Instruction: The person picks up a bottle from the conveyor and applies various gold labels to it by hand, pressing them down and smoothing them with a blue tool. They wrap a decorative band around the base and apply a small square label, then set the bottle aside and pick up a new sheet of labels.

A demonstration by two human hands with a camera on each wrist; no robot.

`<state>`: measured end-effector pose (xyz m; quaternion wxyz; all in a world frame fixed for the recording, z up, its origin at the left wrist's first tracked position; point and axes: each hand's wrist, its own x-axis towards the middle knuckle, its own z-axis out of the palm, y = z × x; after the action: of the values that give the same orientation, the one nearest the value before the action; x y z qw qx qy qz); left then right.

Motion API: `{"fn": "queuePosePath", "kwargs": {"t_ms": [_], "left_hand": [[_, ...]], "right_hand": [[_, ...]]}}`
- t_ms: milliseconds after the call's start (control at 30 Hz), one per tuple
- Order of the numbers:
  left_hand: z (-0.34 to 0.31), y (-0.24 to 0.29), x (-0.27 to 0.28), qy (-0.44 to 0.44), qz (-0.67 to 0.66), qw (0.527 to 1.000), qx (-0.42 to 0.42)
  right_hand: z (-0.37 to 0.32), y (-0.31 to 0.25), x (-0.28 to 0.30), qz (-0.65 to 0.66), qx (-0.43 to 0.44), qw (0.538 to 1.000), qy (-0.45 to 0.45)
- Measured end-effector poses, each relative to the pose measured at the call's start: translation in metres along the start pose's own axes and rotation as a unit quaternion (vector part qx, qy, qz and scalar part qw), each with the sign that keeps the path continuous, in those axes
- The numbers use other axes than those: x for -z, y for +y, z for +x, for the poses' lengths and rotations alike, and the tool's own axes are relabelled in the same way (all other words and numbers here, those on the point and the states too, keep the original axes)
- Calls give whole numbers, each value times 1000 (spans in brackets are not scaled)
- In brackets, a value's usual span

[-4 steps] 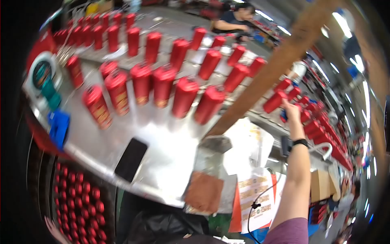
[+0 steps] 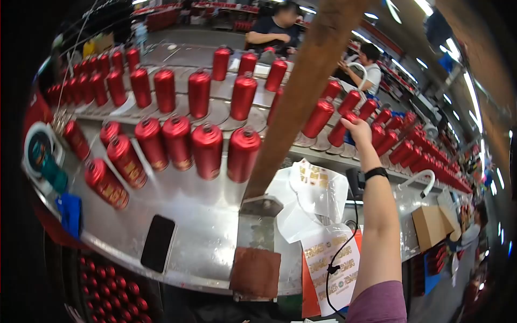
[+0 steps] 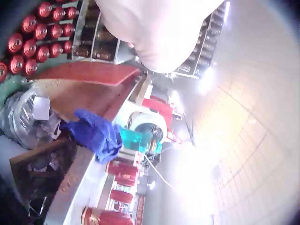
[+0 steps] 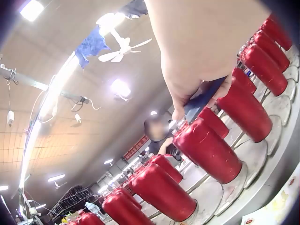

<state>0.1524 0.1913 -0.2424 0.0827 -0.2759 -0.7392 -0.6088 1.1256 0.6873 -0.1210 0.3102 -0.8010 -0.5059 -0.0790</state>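
Broad, shiny metal worktable (image 2: 210, 210), crossed in view by a thick brown wooden post (image 2: 307, 86). Right of the post, a glossy red cylindrical bottle (image 4: 206, 150), standing on a round pale disc (image 4: 234, 191), long axis running from base up to narrow neck. Directly above, and nearer than the left hand (image 3: 157, 35) (fingers out of sight, grip impossible to tell), the right hand (image 4: 201, 61): fingers curled round a flat dark blue strip (image 4: 201, 102), thumb beside the neck; hold on the bottle unclear.
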Motion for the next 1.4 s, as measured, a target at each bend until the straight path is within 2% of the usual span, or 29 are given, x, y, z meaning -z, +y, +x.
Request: {"fn": "queuePosePath", "kwargs": {"t_ms": [33, 67, 133, 233, 300, 433, 533, 567, 600, 633, 700, 767, 833, 900, 967, 1033, 1100, 1167, 1233, 1267, 1300, 1367, 1400], "left_hand": [[-4, 30, -24, 7, -31, 999, 16], [-2, 41, -43, -17, -71, 997, -3], [-1, 85, -75, -41, -11, 999, -2], [-10, 165, -122, -73, 12, 997, 6], [-14, 194, -144, -146, 40, 988, -20], [-26, 221, -169, -211, 33, 972, -102], [-43, 246, -197, -251, -10, 957, -142], [-25, 215, -211, -308, -112, 942, -66], [-19, 182, -210, -336, -112, 929, -111], [-29, 196, -224, -363, -110, 912, -154], [-64, 235, -250, -404, -117, 890, -175], [-96, 272, -274, -529, -171, 805, -206], [-132, 308, -297, -632, -184, 712, -246], [-170, 342, -313, -720, -182, 606, -286], [-217, 362, -317, -783, -221, 529, -244], [-274, 367, -312, -790, -361, 477, -137], [-301, 365, -298, -794, -353, 470, -153], [-319, 349, -294, -781, -283, 553, -56], [-322, 338, -301, -777, -255, 575, 9], [-324, 332, -305, -754, -276, 596, 5], [-323, 328, -308, -752, -274, 599, 7], [-323, 326, -314, -781, -314, 512, 171], [-324, 326, -315, -770, -325, 517, 185]], "right_hand": [[-3, -12, 4, 25, -1, 1000, -17], [4, -19, 0, 32, -1, 999, 14], [14, -30, -13, 52, 16, 998, 25], [31, -50, -18, 9, -76, 994, -76], [40, -42, -44, 21, -84, 995, -56], [31, -25, -72, 79, -96, 991, -42], [20, -21, -62, 68, -91, 993, -30], [11, -21, -51, 48, -84, 995, -30], [-1, -19, -39, 60, -50, 997, -18], [-13, -25, -19, 57, -51, 997, -22], [-43, -39, 32, 49, 69, 996, -34], [-80, -62, 88, 32, 141, 988, -58], [-126, -98, 155, 123, 191, 955, -192], [-177, -122, 191, 194, 218, 920, -260], [-225, -136, 201, 256, 211, 875, -353], [-265, -149, 200, 187, 172, 852, -458], [-304, -149, 169, 224, 99, 829, -502], [-320, -153, 147, 199, 72, 826, -522], [-336, -151, 120, 210, 75, 827, -516], [-341, -152, 109, 202, 80, 846, -487], [-343, -153, 100, 194, 85, 864, -457], [-344, -150, 87, 187, 69, 852, -485], [-345, -146, 79, 201, 75, 857, -468]]}}
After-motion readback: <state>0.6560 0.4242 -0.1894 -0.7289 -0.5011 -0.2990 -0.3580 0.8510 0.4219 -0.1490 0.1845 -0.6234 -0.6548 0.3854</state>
